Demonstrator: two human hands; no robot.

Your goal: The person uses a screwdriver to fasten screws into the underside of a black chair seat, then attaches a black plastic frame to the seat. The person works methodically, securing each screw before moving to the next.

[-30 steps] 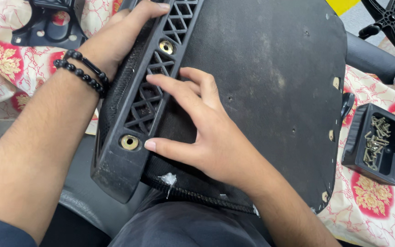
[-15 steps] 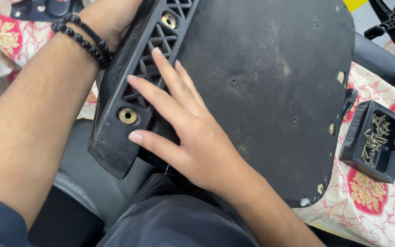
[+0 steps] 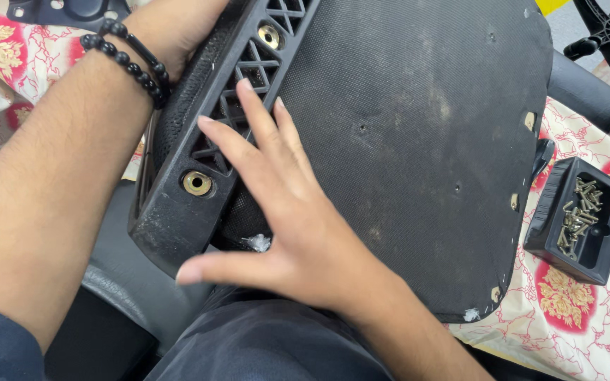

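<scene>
The black chair seat [image 3: 418, 141] is laid underside up across the lap, over a floral cloth [image 3: 587, 331]. Its latticed plastic bracket [image 3: 227, 134] is gripped at the far edge by the left hand [image 3: 171, 35]. The right hand [image 3: 284, 219] is spread flat, fingers released, on seat and bracket. A black tray of screws [image 3: 579, 220] is seen just right of the seat.

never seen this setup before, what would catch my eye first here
The big black seat pad, turned underside up, fills the middle, with the right hand spread flat on it. Along its left edge runs a black lattice bracket with brass inserts, gripped up top by the left hand, which wears a black bead bracelet. At right, a small black tray of screws sits on a floral cloth.
</scene>
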